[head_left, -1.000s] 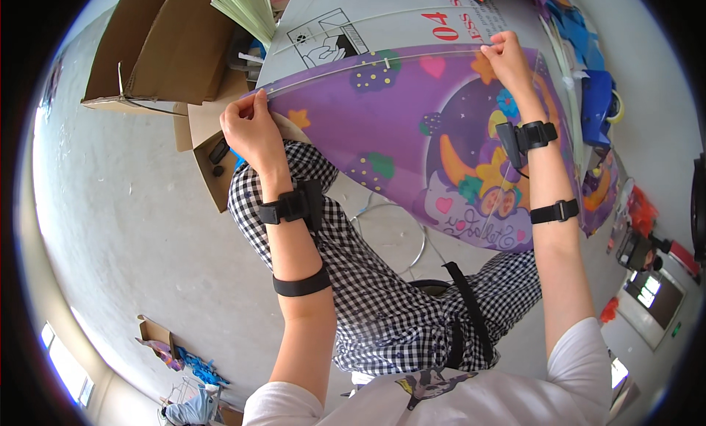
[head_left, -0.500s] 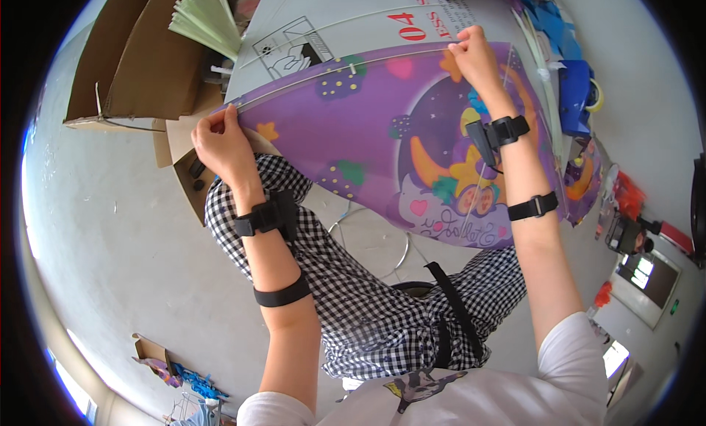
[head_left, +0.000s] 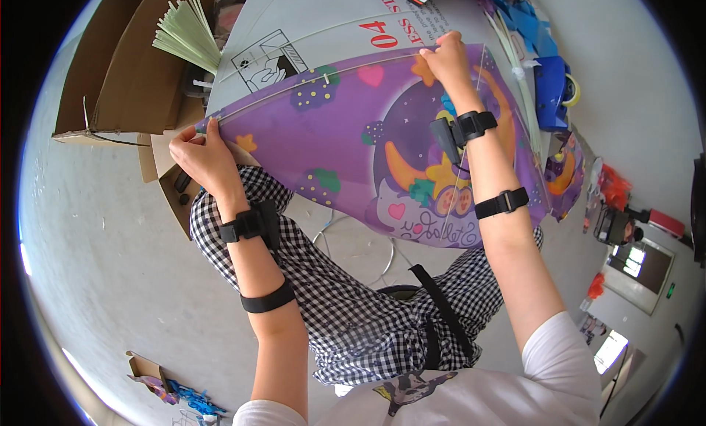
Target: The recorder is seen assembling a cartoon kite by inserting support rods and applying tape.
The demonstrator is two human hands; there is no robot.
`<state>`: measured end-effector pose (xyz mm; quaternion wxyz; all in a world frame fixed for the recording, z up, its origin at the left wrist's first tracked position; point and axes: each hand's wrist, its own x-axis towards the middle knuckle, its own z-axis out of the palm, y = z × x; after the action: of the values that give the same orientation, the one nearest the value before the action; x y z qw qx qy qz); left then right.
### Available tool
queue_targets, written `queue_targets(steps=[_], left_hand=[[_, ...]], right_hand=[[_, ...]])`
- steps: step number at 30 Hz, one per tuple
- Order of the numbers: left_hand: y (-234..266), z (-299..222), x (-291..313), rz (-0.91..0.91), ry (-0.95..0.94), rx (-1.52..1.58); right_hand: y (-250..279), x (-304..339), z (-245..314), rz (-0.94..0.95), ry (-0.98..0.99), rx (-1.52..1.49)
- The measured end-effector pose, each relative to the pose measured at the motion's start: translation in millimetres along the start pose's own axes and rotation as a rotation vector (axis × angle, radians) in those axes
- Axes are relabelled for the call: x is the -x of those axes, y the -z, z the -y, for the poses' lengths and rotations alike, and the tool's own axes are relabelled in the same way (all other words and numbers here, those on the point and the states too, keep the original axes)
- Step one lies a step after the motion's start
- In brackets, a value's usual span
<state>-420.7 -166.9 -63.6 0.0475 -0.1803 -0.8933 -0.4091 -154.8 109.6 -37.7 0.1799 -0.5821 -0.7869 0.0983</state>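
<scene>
A purple kite (head_left: 323,143) printed with a moon, stars, hearts and clouds lies across the table edge and over my knees. Along its far edge runs a thin pale rod (head_left: 283,89), with a small light clip (head_left: 326,79) partway along. My left hand (head_left: 202,157) is closed in a pinch on the kite's pointed left tip, thumb on top. At the far edge, towards the right, my right hand (head_left: 448,62) pinches the rod and the kite's border between thumb and fingers. Another thin rod crosses the kite below my right hand, partly hidden by that forearm.
A grey table (head_left: 323,29) with printed markings supports the kite. Beyond my left hand stand an open cardboard box (head_left: 132,80) and a bundle of pale green rods (head_left: 190,32). To the right are more rods (head_left: 518,73), a blue tape dispenser (head_left: 550,91) and another printed kite (head_left: 565,177).
The whole scene has shifted slightly left in view, hands and kite with it. Both hands keep their pinch at about the same places on the kite.
</scene>
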Motion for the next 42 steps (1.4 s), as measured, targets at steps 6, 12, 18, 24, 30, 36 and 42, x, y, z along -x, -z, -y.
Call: queue_targets(steps=[6, 12, 18, 24, 30, 36, 42], left_hand=[[1.1, 12.6, -7.5, 0.004, 0.091, 0.062], [6.6, 31.7, -20.2, 0.112, 0.273, 0.249], [-7.2, 19.4, -14.4, 0.078, 0.232, 0.31], [8.7, 6.3, -14.0, 0.034, 0.181, 0.259], [14.7, -4.6, -11.0, 0.033, 0.213, 0.265], [9.1, -13.6, -6.1, -0.01, 0.049, 0.16], [19.8, -17.3, -2.2, 0.156, -0.203, 0.239]], right_hand=[[-11.2, -14.8, -27.7, 0.202, -0.243, -0.324], [-23.8, -14.8, -35.0, 0.22, -0.254, -0.488], [-10.2, -28.9, -57.6, 0.298, -0.251, -0.534], [-12.0, -23.8, -44.6, 0.255, -0.212, -0.524], [-9.0, -20.9, -41.3, 0.258, -0.186, -0.443], [-8.4, -28.8, -52.7, 0.233, -0.168, -0.345], [1.5, 28.0, 28.3, -0.229, 0.28, -0.261]])
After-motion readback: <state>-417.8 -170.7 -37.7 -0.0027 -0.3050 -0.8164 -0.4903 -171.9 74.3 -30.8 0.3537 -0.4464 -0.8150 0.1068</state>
